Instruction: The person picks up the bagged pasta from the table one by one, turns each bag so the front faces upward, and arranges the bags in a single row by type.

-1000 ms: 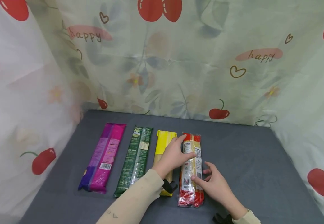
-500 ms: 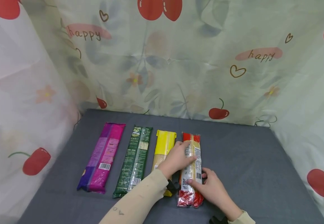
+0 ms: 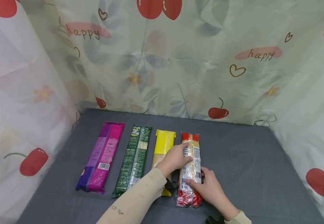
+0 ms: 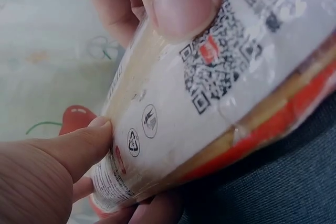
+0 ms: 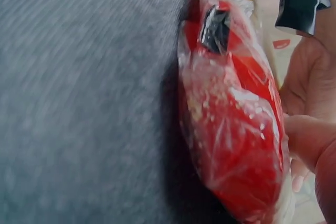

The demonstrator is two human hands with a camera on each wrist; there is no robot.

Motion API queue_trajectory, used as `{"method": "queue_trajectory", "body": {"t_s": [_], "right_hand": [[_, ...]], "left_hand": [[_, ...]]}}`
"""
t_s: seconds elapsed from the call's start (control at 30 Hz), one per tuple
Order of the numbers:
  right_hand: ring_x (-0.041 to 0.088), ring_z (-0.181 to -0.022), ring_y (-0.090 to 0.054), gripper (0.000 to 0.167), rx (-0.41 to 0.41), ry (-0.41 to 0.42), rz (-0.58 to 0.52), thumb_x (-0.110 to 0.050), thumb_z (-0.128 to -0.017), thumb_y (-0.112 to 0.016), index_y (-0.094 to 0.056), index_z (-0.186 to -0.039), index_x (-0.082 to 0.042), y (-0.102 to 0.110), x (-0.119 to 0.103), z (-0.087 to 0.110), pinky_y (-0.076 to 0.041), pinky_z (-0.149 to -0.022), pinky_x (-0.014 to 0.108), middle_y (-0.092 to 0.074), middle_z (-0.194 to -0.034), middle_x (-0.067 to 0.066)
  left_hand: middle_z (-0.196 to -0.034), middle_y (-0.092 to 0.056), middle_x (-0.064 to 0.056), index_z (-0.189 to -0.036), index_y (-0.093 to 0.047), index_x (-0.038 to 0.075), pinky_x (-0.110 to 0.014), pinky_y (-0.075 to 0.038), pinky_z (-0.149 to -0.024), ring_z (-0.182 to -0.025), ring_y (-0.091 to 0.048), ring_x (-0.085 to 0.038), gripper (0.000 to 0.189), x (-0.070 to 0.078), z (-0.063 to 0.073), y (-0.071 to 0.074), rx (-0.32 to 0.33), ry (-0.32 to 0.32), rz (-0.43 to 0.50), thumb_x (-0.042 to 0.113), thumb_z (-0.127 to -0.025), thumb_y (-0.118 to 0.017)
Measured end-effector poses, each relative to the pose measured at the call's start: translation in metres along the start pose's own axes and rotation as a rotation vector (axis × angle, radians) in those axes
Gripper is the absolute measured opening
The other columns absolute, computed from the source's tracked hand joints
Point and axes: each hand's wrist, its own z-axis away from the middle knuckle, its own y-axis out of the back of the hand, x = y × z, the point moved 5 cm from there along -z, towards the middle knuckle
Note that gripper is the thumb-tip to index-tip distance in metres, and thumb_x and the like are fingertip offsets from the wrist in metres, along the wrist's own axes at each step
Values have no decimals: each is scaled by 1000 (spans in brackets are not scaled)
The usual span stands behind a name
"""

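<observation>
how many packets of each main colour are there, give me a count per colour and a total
Pink-and-purple packet: 1
Green packet: 1
Yellow packet: 1
Red packet, pale in the middle: 1
Total: 4 packets

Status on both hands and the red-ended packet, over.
Left hand grips upper part, right hand grips lower right edge. Red-ended noodle packet: QR code up. Yellow packet close on its left, partly hidden by left arm.

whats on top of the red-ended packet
The left hand and right hand rest their thumbs on the packet; what lies under those thumbs is covered and can't be seen.
</observation>
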Motion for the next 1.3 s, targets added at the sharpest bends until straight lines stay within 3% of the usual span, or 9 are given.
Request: {"method": "queue_trajectory", "body": {"t_s": [0.17, 0.4, 0.73, 0.97, 1.3], "right_hand": [[20, -93, -57, 87, -6, 1, -105, -50, -77, -78, -43, -138, 0, -2, -6, 0, -53, -73, 36, -53, -114, 15], [19, -89, -62, 77, -38, -13, -356, -32, -81, -79, -38, -139, -3, -2, -12, 0, -55, -70, 35, -56, -117, 15], [27, -100, -63, 71, -112, -59, -677, -17, -85, -75, -32, -140, -3, -1, -5, -1, -55, -77, 39, -56, -126, 20], [27, -101, -64, 68, -132, -70, -747, -13, -88, -71, -28, -141, -7, 0, -2, -2, -55, -77, 40, -55, -130, 18], [30, -111, -58, 66, -69, -28, -751, -1, -90, -64, -26, -144, -11, 13, -7, -1, -54, -82, 40, -48, -139, 16]], "left_hand": [[-135, -55, -8, -146, -44, 17, -35, -50, -87, -109, -58, -21, 67, -2, 0, 4, -7, 8, 70, 36, -88, -72], [-133, -56, -9, -147, -42, 17, -34, -52, -82, -99, -59, -17, 66, -6, 1, 3, 8, 33, 202, 35, -89, -70], [-131, -56, -7, -147, -43, 20, -33, -52, -79, -93, -58, -15, 66, -9, 4, 0, 30, 69, 266, 39, -90, -69], [-132, -56, -7, -147, -43, 19, -33, -52, -79, -92, -58, -14, 66, -8, 5, -1, 39, 55, 272, 40, -90, -68], [-136, -52, -7, -150, -37, 20, -33, -50, -86, -99, -56, -15, 68, -3, 6, -2, 62, 16, 311, 42, -92, -64]]}}
